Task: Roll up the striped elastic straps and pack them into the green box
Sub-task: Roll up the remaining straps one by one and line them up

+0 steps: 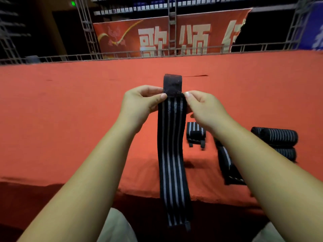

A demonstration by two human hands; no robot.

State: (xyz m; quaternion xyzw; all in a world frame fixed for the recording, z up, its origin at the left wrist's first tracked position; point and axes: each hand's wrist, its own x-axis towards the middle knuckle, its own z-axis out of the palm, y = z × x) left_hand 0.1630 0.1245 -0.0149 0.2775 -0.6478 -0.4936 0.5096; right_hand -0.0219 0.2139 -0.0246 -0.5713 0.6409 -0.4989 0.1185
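The held strap (171,154) hangs between the left hand (139,103) and the right hand (204,109), its lower end past the near edge of the table (70,102). On the table to its right lie a small roll (195,132), then a loose strap (225,161), then stacked rolls (277,137) furthest right. A banner (157,35) stands behind the far edge.

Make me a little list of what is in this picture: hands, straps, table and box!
table: red cloth cover
held strap: unrolled, hanging past the table edge
left hand: pinches its left edge
right hand: pinches its right edge
rolled straps: together on table, right side
small roll: on table, middle
green box: not in view
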